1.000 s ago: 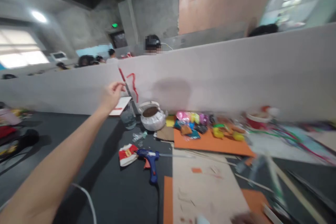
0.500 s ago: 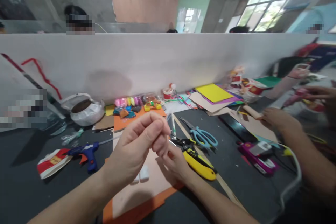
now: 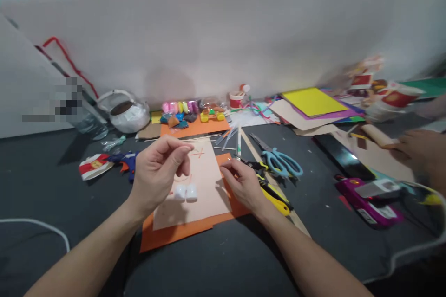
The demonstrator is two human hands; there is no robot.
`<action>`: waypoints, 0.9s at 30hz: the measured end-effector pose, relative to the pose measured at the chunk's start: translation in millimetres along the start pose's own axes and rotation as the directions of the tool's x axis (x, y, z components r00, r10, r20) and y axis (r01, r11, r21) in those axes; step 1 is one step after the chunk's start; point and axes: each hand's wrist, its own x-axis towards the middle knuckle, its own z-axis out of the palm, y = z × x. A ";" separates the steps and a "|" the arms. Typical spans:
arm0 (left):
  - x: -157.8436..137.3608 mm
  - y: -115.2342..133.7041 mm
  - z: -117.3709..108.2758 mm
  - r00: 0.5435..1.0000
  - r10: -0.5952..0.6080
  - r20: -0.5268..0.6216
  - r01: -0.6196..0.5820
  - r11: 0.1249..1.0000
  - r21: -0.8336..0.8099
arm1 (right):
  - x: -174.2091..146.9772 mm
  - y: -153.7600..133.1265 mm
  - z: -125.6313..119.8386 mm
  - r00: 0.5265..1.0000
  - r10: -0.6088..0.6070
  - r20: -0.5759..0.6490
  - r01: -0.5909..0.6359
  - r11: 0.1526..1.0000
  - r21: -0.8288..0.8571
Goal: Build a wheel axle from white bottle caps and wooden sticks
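Note:
My left hand (image 3: 157, 172) hovers over the pale paper sheet (image 3: 205, 209), thumb and fingers pinched together; anything between them is too small to make out. My right hand (image 3: 245, 184) is lower, above the orange sheet (image 3: 228, 160), its thumb and forefinger close together; what they hold, if anything, does not show. Two small white pieces (image 3: 186, 192) lie side by side on the pale sheet, near some orange drawn lines (image 3: 198, 153). Just right of my right hand are yellow-and-black handled pliers (image 3: 275, 198) and blue-handled scissors (image 3: 283, 161).
A blue glue gun (image 3: 129, 163) lies left, beside a red-and-white paper piece (image 3: 94, 167). Colourful clay packs (image 3: 181, 113) sit at the back. Rightward are coloured sheets (image 3: 313, 101), a black phone-like slab (image 3: 343, 155), a purple power strip (image 3: 369, 204) and another person's hand (image 3: 420, 148).
My hands have moved apart: the left is to the left, the right a little to the right and up. The view has tilted down, showing more of the table.

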 end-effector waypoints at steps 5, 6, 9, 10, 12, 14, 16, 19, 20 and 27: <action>-29.5 -38.5 -45.7 0.983 -0.127 0.133 0.077 0.942 0.327 | -8.5 -19.3 7.2 0.963 -0.137 0.230 0.156 0.986 -0.063; -35.9 -45.2 -50.6 0.970 -0.154 0.191 0.074 0.925 0.372 | -10.1 -23.3 9.7 0.948 -0.165 0.273 0.192 0.979 -0.073; -53.0 -63.9 -53.1 0.917 -0.212 0.338 0.041 0.893 0.448 | -12.5 -30.1 21.8 0.909 -0.210 0.360 0.264 0.958 -0.108; -57.3 -69.4 -50.7 0.901 -0.221 0.372 0.027 0.887 0.461 | -12.6 -30.7 26.7 0.901 -0.216 0.376 0.279 0.952 -0.123; -62.9 -78.5 -43.5 0.882 -0.226 0.414 0.000 0.878 0.478 | -12.3 -30.4 35.8 0.892 -0.228 0.391 0.306 0.940 -0.150; -64.9 -84.2 -36.5 0.880 -0.216 0.422 -0.020 0.873 0.488 | -11.6 -29.1 41.6 0.889 -0.247 0.386 0.331 0.928 -0.169; -64.9 -86.2 -33.4 0.893 -0.196 0.406 -0.030 0.872 0.488 | -10.9 -27.4 42.3 0.891 -0.266 0.367 0.350 0.919 -0.182; -65.5 -85.4 -40.3 0.928 -0.162 0.336 -0.021 0.876 0.481 | -9.4 -21.6 36.3 0.904 -0.275 0.328 0.354 0.911 -0.212; -66.5 -85.2 -45.2 0.943 -0.154 0.295 -0.007 0.878 0.479 | -8.7 -18.5 33.7 0.908 -0.273 0.318 0.352 0.909 -0.225; -74.3 -94.4 -73.2 0.984 -0.171 -0.048 0.176 0.890 0.421 | -3.5 -4.6 22.3 0.928 -0.251 0.276 0.319 0.916 -0.243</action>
